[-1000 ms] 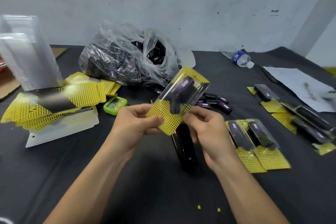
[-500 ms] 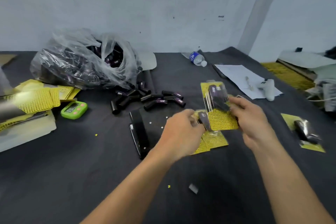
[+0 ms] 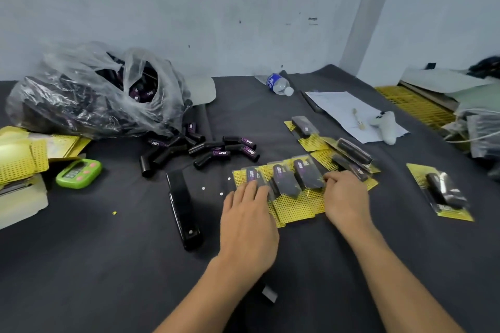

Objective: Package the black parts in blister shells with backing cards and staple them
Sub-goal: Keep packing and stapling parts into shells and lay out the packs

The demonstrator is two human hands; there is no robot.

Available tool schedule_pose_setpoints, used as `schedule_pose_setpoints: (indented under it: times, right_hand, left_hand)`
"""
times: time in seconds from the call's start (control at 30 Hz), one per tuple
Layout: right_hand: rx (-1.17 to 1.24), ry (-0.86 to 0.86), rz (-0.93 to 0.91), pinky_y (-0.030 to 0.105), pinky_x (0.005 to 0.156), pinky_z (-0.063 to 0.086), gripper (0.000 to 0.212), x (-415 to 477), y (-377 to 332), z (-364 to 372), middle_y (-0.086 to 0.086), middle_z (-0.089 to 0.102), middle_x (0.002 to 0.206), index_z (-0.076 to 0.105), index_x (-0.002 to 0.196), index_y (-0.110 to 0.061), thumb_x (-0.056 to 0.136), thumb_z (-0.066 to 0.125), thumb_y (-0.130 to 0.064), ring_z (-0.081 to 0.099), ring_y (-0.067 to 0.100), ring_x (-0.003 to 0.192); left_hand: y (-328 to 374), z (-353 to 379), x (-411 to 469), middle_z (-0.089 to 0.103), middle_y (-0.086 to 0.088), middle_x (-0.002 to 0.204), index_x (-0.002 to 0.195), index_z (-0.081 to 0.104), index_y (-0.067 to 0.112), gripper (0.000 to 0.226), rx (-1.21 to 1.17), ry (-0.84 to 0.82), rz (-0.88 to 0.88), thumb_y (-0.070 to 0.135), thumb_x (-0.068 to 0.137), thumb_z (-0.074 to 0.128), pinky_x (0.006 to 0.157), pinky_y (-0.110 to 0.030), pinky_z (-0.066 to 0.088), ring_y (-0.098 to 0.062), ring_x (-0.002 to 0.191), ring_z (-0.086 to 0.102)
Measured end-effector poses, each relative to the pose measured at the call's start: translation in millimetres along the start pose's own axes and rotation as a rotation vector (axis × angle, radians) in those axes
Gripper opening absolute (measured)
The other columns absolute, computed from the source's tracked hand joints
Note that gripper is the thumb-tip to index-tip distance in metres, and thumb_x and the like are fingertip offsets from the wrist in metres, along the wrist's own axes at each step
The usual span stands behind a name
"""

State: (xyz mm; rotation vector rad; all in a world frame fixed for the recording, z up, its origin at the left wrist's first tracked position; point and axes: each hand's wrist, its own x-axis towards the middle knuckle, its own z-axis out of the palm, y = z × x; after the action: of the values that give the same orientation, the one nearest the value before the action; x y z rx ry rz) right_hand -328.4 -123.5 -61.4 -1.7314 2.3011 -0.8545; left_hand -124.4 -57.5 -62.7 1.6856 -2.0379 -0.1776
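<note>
Three finished blister packs [image 3: 286, 189] lie side by side on yellow backing cards at the table's middle, each with a black part under clear plastic. My left hand [image 3: 247, 220] rests flat with its fingertips on the leftmost pack. My right hand [image 3: 346, 197] touches the right end of the row with bent fingertips and holds nothing. A black stapler [image 3: 184, 211] lies just left of my left hand. Loose black parts [image 3: 211, 150] are scattered behind it.
A clear plastic bag of black parts [image 3: 92, 94] sits at the back left, with a stack of yellow backing cards [image 3: 24, 154] and a green timer [image 3: 78, 173] nearby. More finished packs [image 3: 349, 154] lie right, one pack [image 3: 443, 193] apart. A water bottle [image 3: 280, 84] and paper [image 3: 351, 113] lie behind.
The pack held up in both hands has come down onto the table beside the two others. Both hands now rest on the row, and the view has swung right.
</note>
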Motion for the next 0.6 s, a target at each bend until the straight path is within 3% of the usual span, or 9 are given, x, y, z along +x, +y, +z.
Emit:
schedule_pose_setpoints:
  times: [0.1,0.2,0.23,0.3,0.37,0.47,0.6]
  right_hand:
    - [-0.041,-0.084,-0.111,0.037,0.093,0.044,0.044,-7.0,-10.7,12.9,0.008,0.065,0.125,0.071,0.13,-0.014,0.1,0.044,0.001,0.058,0.028,0.116]
    - [0.006,-0.013,-0.151,0.042,0.1,0.046,0.047,-12.5,-15.4,11.1,0.007,0.069,0.127,0.068,0.134,-0.016,0.098,0.045,0.004,0.057,0.028,0.12]
    - [0.05,0.067,-0.163,0.045,0.102,0.047,0.045,-14.7,-16.9,7.8,0.006,0.07,0.126,0.068,0.134,-0.016,0.099,0.046,0.002,0.057,0.027,0.12]
    - [0.137,0.116,-0.239,0.042,0.103,0.044,0.038,-22.4,-24.0,3.2,0.001,0.069,0.122,0.067,0.134,-0.02,0.102,0.05,-0.009,0.056,0.022,0.12]
    - [0.116,-0.031,-0.363,0.036,0.108,0.036,0.036,-31.2,-33.1,4.8,-0.004,0.064,0.128,0.064,0.136,-0.026,0.103,0.052,-0.018,0.051,0.019,0.126]
    - [0.061,-0.244,-0.385,0.024,0.116,0.02,0.031,-36.7,-35.5,11.4,-0.006,0.051,0.154,0.068,0.132,-0.023,0.107,0.05,-0.024,0.035,0.015,0.146]
    - [0.088,-0.191,-0.287,0.027,0.117,0.026,0.027,-32.3,-27.6,3.8,-0.009,0.052,0.154,0.077,0.109,-0.02,0.106,0.051,-0.027,0.038,0.008,0.147]
  left_hand:
    - [-8.6,-7.3,2.1,0.05,0.011,0.125,0.122,0.053,0.027,0.034,0.017,0.056,-0.078,0.019,0.089,0.058,0.113,-0.033,0.032,-0.016,0.124,0.047]
    - [-13.0,-6.8,1.5,0.034,0.007,0.159,0.15,0.038,0.026,0.06,-0.045,0.003,-0.053,0.026,0.094,0.057,0.129,-0.037,0.011,-0.018,0.153,0.023]
    - [-12.4,-5.5,1.1,0.024,0.008,0.167,0.158,0.029,0.028,0.065,-0.057,-0.036,-0.005,0.031,0.097,0.053,0.13,-0.037,0.0,-0.015,0.158,0.01]
    - [-10.3,-2.6,1.2,0.019,0.009,0.17,0.16,0.025,0.031,0.063,-0.02,-0.095,0.07,0.04,0.101,0.043,0.127,-0.038,-0.009,-0.012,0.159,0.003]
    - [-9.3,-1.6,3.1,0.024,0.009,0.168,0.157,0.029,0.032,0.059,0.027,-0.108,0.07,0.042,0.1,0.042,0.127,-0.042,-0.006,-0.014,0.159,0.007]
    - [-10.9,-3.7,3.8,0.028,0.01,0.164,0.151,0.033,0.033,0.055,0.046,-0.104,0.027,0.038,0.098,0.049,0.127,-0.047,0.0,-0.016,0.158,0.01]
    - [-13.1,-2.4,1.6,0.023,0.01,0.167,0.153,0.031,0.035,0.056,0.049,-0.098,0.002,0.038,0.1,0.048,0.128,-0.048,-0.002,-0.016,0.159,0.006]
